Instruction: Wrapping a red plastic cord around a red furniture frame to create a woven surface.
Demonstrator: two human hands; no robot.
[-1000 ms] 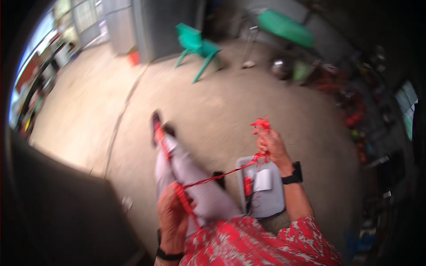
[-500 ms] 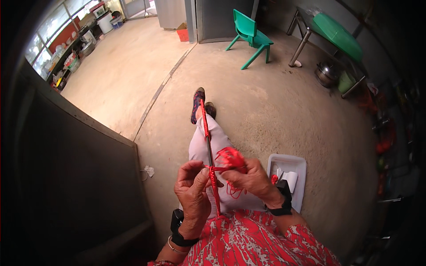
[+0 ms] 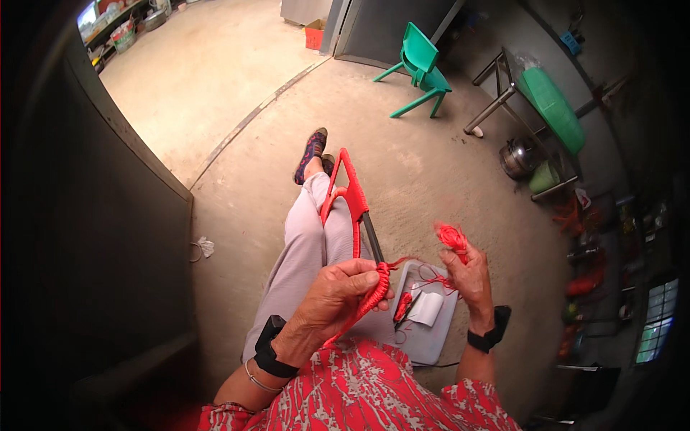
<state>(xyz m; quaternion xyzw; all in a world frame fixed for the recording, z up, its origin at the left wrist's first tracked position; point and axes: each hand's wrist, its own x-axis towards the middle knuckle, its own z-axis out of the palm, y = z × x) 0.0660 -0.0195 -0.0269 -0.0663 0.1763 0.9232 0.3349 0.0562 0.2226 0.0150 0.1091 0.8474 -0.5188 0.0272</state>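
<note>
A dark-rodded frame wrapped in red cord (image 3: 353, 190) lies over my lap, its far end above my knees. Between its wrapped stretches a length of bare dark rod (image 3: 372, 235) shows. My left hand (image 3: 332, 296) is closed round the near wrapped part, thumb on top, just below the bare rod. Out to the right, my right hand (image 3: 472, 280) grips a bundle of red cord (image 3: 453, 238). A thin red strand runs from the wrapping toward that hand, with loose loops hanging under it over the tray.
On the floor at my right sits a pale plastic tray (image 3: 431, 349) with a white roll (image 3: 426, 309) and another red cord bundle (image 3: 403, 306). Farther off stand a green chair (image 3: 420, 52), a metal-legged table (image 3: 491, 105) and a pot (image 3: 518, 158). A dark panel (image 3: 122, 237) rises at left.
My right hand has swung out to the right with the cord bundle, away from my left hand. The frame has turned, so its wider wrapped end shows. My view has shifted too.
</note>
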